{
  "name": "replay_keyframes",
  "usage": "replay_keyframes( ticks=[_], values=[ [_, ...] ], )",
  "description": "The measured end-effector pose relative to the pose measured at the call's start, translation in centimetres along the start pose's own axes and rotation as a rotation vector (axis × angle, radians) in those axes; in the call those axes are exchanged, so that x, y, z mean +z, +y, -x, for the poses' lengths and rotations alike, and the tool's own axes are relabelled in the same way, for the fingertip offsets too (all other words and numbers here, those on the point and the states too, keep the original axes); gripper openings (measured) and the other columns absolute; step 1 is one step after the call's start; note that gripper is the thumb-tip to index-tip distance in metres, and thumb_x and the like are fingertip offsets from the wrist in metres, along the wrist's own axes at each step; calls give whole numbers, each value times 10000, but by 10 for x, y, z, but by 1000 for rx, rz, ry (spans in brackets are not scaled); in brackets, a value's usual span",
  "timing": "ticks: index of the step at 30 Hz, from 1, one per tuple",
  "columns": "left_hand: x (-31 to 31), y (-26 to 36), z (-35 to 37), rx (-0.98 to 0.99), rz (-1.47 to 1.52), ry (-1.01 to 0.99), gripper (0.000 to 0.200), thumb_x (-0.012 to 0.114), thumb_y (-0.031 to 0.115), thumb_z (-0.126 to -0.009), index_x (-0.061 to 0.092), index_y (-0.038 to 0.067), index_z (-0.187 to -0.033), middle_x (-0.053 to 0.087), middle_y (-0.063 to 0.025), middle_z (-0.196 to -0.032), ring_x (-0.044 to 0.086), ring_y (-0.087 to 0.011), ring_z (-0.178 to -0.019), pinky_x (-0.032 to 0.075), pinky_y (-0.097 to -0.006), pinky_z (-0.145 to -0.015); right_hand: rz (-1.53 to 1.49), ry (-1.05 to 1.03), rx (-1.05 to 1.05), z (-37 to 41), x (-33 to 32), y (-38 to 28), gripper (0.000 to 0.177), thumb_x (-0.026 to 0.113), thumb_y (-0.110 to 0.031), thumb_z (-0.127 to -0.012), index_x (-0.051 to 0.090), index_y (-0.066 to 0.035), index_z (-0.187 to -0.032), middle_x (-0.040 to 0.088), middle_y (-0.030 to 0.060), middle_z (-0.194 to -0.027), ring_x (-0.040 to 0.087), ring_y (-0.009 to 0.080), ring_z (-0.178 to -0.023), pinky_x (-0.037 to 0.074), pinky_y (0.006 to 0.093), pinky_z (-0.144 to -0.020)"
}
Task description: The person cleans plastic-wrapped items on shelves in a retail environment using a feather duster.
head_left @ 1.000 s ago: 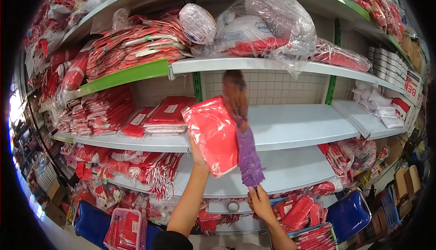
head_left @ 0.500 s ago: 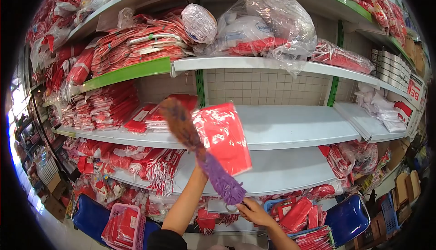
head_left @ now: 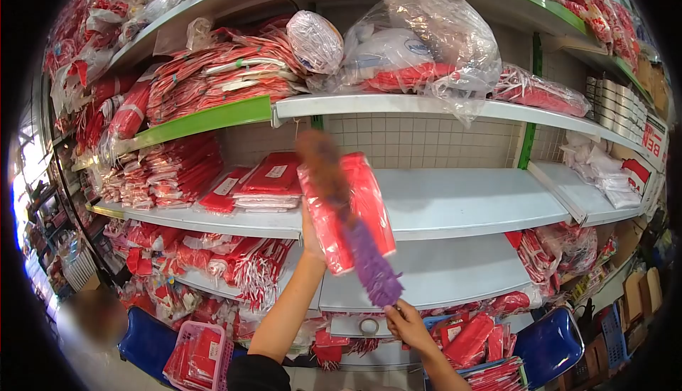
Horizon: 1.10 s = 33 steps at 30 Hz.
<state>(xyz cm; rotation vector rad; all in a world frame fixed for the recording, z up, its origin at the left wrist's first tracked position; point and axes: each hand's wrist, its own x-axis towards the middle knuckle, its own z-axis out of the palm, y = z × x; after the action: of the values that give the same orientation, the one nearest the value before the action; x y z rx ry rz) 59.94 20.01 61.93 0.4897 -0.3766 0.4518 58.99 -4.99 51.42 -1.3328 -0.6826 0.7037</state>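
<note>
My left hand (head_left: 311,233) holds up red packets in clear plastic (head_left: 369,206) in front of the middle shelf, its fingers mostly hidden behind them. Low and to the right, my right hand (head_left: 405,320) is closed round the handle of a duster (head_left: 373,263) with purple and brown fluff. The blurred brown end of the duster crosses in front of the packets. Left of them, a stack of red packets (head_left: 273,178) lies on the middle shelf (head_left: 462,196).
Above, the upper shelf (head_left: 398,105) bears stacked red packets and a large clear bag (head_left: 426,43). Below stand a pink basket (head_left: 222,362), a blue chair (head_left: 558,345) and a basket of red packets (head_left: 472,341). A blurred person's head shows at lower left.
The duster has shifted right across the packets. The held packets now look split into two overlapping pieces, and my left hand shows more beside them. My right hand has moved slightly right.
</note>
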Motion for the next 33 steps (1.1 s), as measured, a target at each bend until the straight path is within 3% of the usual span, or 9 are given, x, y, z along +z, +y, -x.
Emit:
replay_keyframes(
  ticks=[3,8,14,20,24,27,28,31,33],
  values=[
    [21,17,1,66,-79,175,541,384,533,-894,484,83,-1176,565,-105,-1067,559,-265,-918,475,-432,-821,-119,112,-13,-10,12,5,168,469,-221,-940,478,-58,-902,409,-32,-575,347,38,-440,280,211,-375],
    [-46,53,-8,46,-14,-128,564,399,546,-883,477,86,-1201,557,-109,-1113,554,-256,-969,470,-404,-848,179,-167,81,-29,2,-16,166,461,-235,-936,495,-75,-906,443,-24,-583,370,43,-435,286,209,-372],
    [-10,82,3,-41,-315,250,711,325,645,-855,410,80,-1280,483,-138,-1249,482,-297,-1123,400,-445,-951,-53,124,-78,-82,-7,-61,103,448,-134,-920,386,-69,-869,439,20,-665,339,65,-420,240,216,-365],
    [-1,119,-9,-175,-472,244,841,245,725,-814,358,68,-1326,438,-147,-1302,440,-305,-1178,376,-455,-977,-311,101,-170,-141,-1,-106,401,506,-129,-874,354,45,-1202,492,95,-778,468,159,-447,424,311,-389],
    [4,143,-16,-212,-599,163,884,203,748,-799,324,65,-1348,399,-150,-1334,399,-301,-1215,364,-447,-991,11,106,-144,-162,12,-98,504,566,-175,-851,364,91,-1229,545,136,-773,474,174,-366,402,295,-353],
    [34,161,-10,-236,-841,292,898,183,748,-801,285,64,-1373,349,-155,-1375,357,-288,-1249,331,-427,-1018,598,275,-137,-157,31,-112,517,572,-195,-855,406,121,-1229,572,144,-784,465,156,-352,430,301,-387],
    [39,166,-10,-252,-877,279,899,179,745,-803,277,60,-1376,340,-159,-1380,348,-287,-1256,318,-422,-1025,793,465,-183,-160,35,-108,424,567,-223,-866,514,74,-1164,596,153,-830,546,156,-478,444,275,-433],
    [51,176,-12,-309,-981,238,902,166,738,-811,251,49,-1386,312,-169,-1396,320,-285,-1277,280,-407,-1047,815,642,-619,-161,79,-128,460,551,-242,-881,453,-18,-1271,581,149,-979,593,182,-757,498,289,-524],
    [50,178,-14,-357,-1047,213,904,157,733,-816,234,41,-1393,294,-176,-1406,301,-283,-1291,254,-397,-1061,475,308,-587,-177,111,-125,542,500,-332,-902,334,-90,-1357,505,145,-1116,565,186,-890,513,283,-561]
  ],
)
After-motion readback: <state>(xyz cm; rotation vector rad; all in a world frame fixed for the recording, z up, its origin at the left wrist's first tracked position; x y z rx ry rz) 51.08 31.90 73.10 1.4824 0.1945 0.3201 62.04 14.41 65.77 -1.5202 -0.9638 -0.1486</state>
